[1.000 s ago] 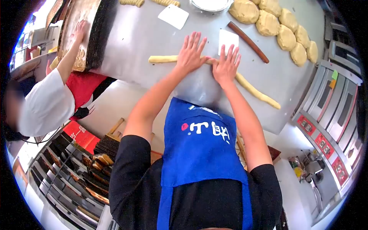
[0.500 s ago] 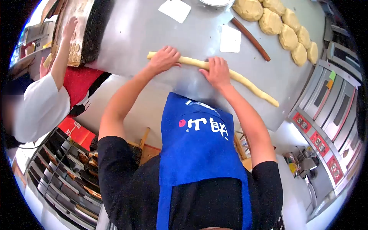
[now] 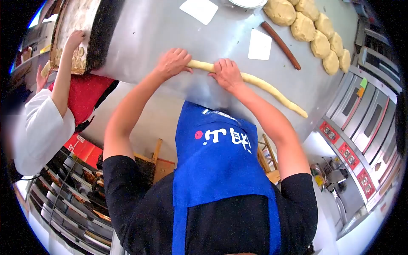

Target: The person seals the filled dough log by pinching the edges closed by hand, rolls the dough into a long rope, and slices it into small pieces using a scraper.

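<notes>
A long pale-yellow dough rope [image 3: 272,90] lies on the metal table in front of me, its right part curving towards the table's near edge. My left hand [image 3: 174,63] is closed over the rope's left end, fingers on the far side and thumb on the near side, so that end is hidden. A short stretch to the right, my right hand [image 3: 227,74] is curled over the rope in the same way, thumb pointing left. Between both hands a bare piece of the rope shows.
Beyond my right hand are a white scraper [image 3: 259,44], a brown rolling stick [image 3: 280,44] and several dough lumps [image 3: 303,26]. Another white sheet [image 3: 199,10] lies farther back. At left, a co-worker's hand [image 3: 75,39] is over a tray [image 3: 88,12] of small pieces. Ovens [image 3: 361,123] stand right.
Both my hands have shifted a little left; the left one now covers the rope end that stuck out before. The co-worker's hand over the tray has moved nearer to their body.
</notes>
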Demonstrator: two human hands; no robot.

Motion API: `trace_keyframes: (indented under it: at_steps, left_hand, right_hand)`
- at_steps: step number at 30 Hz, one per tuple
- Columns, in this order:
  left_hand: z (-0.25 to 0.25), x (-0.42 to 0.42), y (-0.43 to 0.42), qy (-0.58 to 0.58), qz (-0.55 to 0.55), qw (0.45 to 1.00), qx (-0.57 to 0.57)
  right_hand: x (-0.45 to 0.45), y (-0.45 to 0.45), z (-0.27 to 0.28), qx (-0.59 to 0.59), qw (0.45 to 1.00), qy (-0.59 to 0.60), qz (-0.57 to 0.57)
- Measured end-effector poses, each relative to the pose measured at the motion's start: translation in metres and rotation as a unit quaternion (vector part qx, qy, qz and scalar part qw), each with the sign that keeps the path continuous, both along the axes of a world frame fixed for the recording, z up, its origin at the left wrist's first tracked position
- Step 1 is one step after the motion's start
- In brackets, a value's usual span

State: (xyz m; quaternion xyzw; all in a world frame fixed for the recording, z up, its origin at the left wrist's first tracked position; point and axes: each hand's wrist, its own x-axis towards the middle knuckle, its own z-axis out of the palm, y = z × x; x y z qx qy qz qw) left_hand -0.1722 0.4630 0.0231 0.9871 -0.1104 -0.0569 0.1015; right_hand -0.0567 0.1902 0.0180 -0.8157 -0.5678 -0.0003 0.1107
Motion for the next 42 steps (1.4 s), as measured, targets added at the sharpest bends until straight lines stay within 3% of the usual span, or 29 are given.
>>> trace_keyframes:
  at_steps: [6,11,12,14,18,26,35,39,41,42]
  left_hand:
    - [-0.002,-0.007,0.021,-0.031,0.000,0.999,-0.043]
    - [0.021,0.003,0.019,0.046,-0.012,0.999,0.020]
    - [0.032,0.006,0.011,0.040,-0.024,0.999,0.018]
    - [0.048,0.007,-0.012,-0.045,0.054,0.997,0.031]
    - [0.041,0.041,-0.074,-0.046,0.077,0.996,-0.028]
    - [0.001,0.000,-0.128,-0.046,0.075,0.995,-0.045]
    - [0.016,0.032,-0.128,-0.073,0.135,0.988,-0.019]
    - [0.020,0.018,-0.148,-0.043,0.115,0.992,-0.013]
    - [0.033,0.032,-0.183,-0.060,0.232,0.970,0.026]
    - [0.037,0.048,-0.200,-0.082,0.207,0.975,-0.001]
  right_hand:
    - [0.001,-0.011,0.005,-0.008,0.999,0.045,0.000]
    - [0.002,-0.011,0.008,-0.017,0.995,0.095,-0.030]
    - [0.005,-0.015,0.018,-0.018,0.995,0.089,-0.042]
    - [0.007,-0.024,0.046,0.004,0.986,0.124,-0.114]
    - [0.010,-0.052,0.037,0.000,0.971,0.117,-0.208]
    - [-0.041,-0.102,0.030,-0.025,0.979,0.093,-0.181]
    - [0.006,-0.075,0.015,0.036,0.958,0.062,-0.277]
    - [-0.027,-0.117,0.023,0.057,0.974,0.132,-0.175]
    - [-0.024,-0.143,0.027,0.064,0.970,0.151,-0.177]
    - [-0.012,-0.159,0.029,0.070,0.964,0.121,-0.229]
